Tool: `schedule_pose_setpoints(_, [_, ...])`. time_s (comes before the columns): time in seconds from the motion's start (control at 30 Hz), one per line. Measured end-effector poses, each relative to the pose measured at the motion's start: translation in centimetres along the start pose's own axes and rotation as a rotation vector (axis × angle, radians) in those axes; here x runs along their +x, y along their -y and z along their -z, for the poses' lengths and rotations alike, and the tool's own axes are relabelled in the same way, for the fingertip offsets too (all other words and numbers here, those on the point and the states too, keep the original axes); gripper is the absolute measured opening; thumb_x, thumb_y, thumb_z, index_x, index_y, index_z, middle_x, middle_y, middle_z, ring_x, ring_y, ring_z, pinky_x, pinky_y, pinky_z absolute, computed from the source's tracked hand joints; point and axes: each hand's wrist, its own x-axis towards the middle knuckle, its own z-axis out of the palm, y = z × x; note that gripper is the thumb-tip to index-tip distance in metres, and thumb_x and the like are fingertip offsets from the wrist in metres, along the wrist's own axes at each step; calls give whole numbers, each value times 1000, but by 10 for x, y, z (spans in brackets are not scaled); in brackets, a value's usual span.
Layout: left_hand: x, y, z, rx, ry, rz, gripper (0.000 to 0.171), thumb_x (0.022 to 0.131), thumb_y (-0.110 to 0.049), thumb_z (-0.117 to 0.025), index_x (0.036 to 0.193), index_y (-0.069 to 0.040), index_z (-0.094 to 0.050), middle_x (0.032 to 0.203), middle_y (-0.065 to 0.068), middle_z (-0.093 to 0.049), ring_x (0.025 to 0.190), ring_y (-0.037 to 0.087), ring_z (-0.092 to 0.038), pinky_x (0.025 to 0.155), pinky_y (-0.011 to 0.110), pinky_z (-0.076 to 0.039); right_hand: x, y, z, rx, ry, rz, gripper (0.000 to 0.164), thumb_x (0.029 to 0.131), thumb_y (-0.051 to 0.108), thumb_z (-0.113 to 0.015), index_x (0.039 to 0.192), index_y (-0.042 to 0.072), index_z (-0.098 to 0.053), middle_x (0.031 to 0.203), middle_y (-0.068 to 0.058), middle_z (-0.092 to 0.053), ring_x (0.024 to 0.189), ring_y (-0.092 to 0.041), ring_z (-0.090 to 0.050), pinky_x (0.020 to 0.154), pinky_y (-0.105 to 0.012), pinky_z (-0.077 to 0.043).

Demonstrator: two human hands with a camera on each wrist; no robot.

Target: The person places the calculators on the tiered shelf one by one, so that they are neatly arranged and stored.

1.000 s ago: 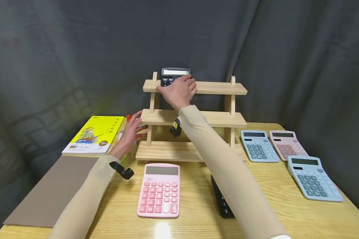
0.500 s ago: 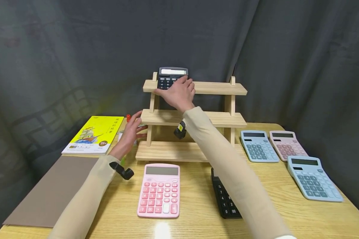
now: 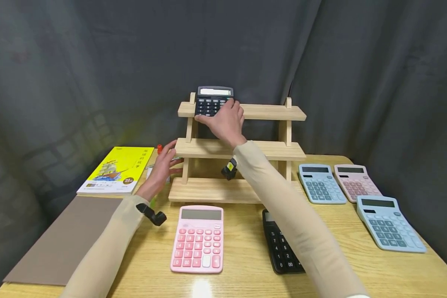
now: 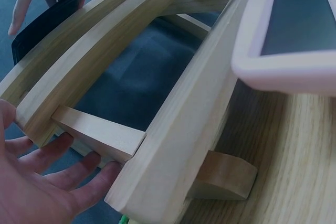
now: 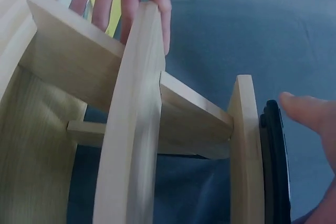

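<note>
A black calculator [image 3: 208, 101] leans at the left end of the top shelf of a wooden three-tier display stand [image 3: 268, 111]. My right hand [image 3: 226, 122] spans its lower part, thumb at the lower left corner and fingers along the right edge. In the right wrist view the calculator [image 5: 276, 166] stands edge-on against the top shelf, beside the thumb. My left hand [image 3: 160, 171] rests against the left end of the middle shelf. Its extended fingers [image 4: 79, 171] lie about the shelf end and the side support in the left wrist view.
A pink calculator [image 3: 197, 240] and a second black calculator [image 3: 279, 244], partly under my right sleeve, lie before the stand. Two blue calculators [image 3: 322, 184] [image 3: 389, 225] and a pale pink calculator [image 3: 357, 180] lie right. A yellow book [image 3: 117, 169] and brown board [image 3: 67, 240] lie left.
My right hand and the black calculator have shifted slightly left and down on the top shelf, and more of its keys show. The left hand stays at the middle shelf's end.
</note>
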Motion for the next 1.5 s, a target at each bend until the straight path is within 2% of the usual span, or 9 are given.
schedule_pose_setpoints(0.27, [2,-1,-2,13,0,-13,57,111,-36,-35,163,-19,-20,158,19,-34,137,43,-44,109,59,-39,-8,-17,7,184,-103,78,103,79,56,-80,151,-1,-33,150,-12,-39,140,-28,-29,117,-38,-23])
schedule_pose_setpoints(0.5, [2,-3,-3,20,7,-10,57,111,-36,-35,163,-19,-20,158,20,-34,137,43,-44,109,59,-39,-34,-42,30,275,-79,133,96,83,51,-79,152,3,-33,154,-11,-35,140,-25,-31,115,-37,-29])
schedule_pose_setpoints(0.7, [0,-5,-1,20,-4,0,57,110,-37,-35,163,-20,-20,159,19,-33,137,43,-43,110,59,-38,-67,-71,57,297,-37,132,96,83,53,-78,156,10,-32,157,-7,-34,144,-25,-31,115,-46,-31])
schedule_pose_setpoints(1.0, [0,-6,2,-16,-1,-16,56,111,-37,-34,163,-20,-21,157,20,-34,136,44,-44,109,62,-37,-124,-130,93,164,-47,226,94,84,40,-83,156,7,-32,158,-13,-34,144,-34,-31,112,-62,-29])
schedule_pose_setpoints(1.23, [1,-5,0,-16,-1,-8,57,109,-40,-37,162,-21,-24,156,18,-36,134,42,-47,107,60,-40,-169,-184,133,57,-30,128,99,85,41,-82,160,11,-25,158,-20,-31,141,-47,-30,104,-74,-28])
schedule_pose_setpoints(1.37, [2,-6,-3,-7,-5,-2,57,109,-39,-37,162,-22,-24,157,17,-36,134,41,-47,108,59,-40,-185,-220,155,-39,-61,95,102,82,38,-84,159,7,-26,154,-27,-33,134,-53,-35,97,-76,-31])
schedule_pose_setpoints(1.5, [2,-7,-4,-8,-7,2,56,109,-38,-37,162,-22,-25,157,16,-36,134,41,-47,108,60,-39,-198,-259,176,-117,-45,5,105,83,39,-83,159,3,-21,153,-34,-28,132,-57,-31,97,-77,-28])
